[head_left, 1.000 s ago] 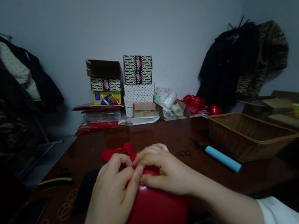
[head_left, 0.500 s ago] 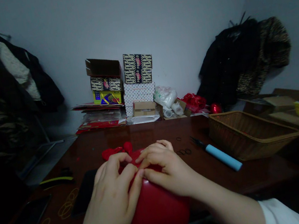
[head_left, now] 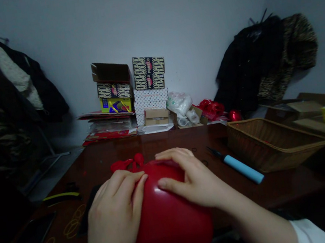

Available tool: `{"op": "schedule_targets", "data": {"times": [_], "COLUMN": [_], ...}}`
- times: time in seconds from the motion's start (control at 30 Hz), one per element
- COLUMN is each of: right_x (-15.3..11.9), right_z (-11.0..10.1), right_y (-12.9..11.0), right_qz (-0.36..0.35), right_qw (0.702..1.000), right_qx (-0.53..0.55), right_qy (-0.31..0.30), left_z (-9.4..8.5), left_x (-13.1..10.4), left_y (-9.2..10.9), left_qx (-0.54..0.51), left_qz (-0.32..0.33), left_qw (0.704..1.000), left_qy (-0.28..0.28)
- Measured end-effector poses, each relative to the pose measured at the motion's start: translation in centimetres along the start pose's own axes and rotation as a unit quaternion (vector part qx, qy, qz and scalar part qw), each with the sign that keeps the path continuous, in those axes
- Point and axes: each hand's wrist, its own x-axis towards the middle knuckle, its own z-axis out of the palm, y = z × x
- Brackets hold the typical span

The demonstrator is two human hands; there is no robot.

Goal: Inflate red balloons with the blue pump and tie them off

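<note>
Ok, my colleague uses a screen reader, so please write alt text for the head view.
An inflated red balloon at a brown table, the left hand pinching at its top and the right hand spread over its upper right. Limp red balloons lie beyond; a blue pump and a wicker basket are to the right.

Two hands [head_left: 112, 211] [head_left: 198, 179], one held balloon [head_left: 171, 227], one pump [head_left: 243, 168]

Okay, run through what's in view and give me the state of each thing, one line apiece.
Red balloon: inflated; whether tied, cannot tell
Left hand: thumb and fingertips pinched together at the balloon's top
Right hand: open, thumb spread, against the balloon
Small red balloons: uninflated
Blue pump: lying down, not held
Wicker basket: upright, open-topped
Yellow rubber bands: lying loose
Topmost left box: open
Black coat at right: hanging
</note>
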Motion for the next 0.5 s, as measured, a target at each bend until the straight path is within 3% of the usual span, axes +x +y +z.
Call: {"op": "schedule_targets", "data": {"times": [0.13,0.23,0.33,0.5], "right_x": [-0.2,-0.5,-1.0,-2.5], "right_z": [-1.4,-1.4,-1.0,-0.9], "right_y": [4.6,8.8,11.5,13.0], "right_qz": [0.112,0.242,0.300,0.306], "right_qw": [0.984,0.925,0.897,0.853], "right_qx": [0.100,0.241,0.297,0.420], "right_qy": [0.096,0.167,0.136,0.054], "left_z": [-0.4,-0.3,0.5,2.1], "left_x": [0.3,0.6,0.8,1.1], "left_y": [-0.8,-1.8,-3.2,-4.9], "left_qx": [-0.022,-0.028,-0.046,-0.122], "left_qz": [-0.069,-0.117,-0.152,-0.157], "left_qw": [0.993,0.979,0.968,0.967], "left_qy": [0.092,0.166,0.193,0.159]}}
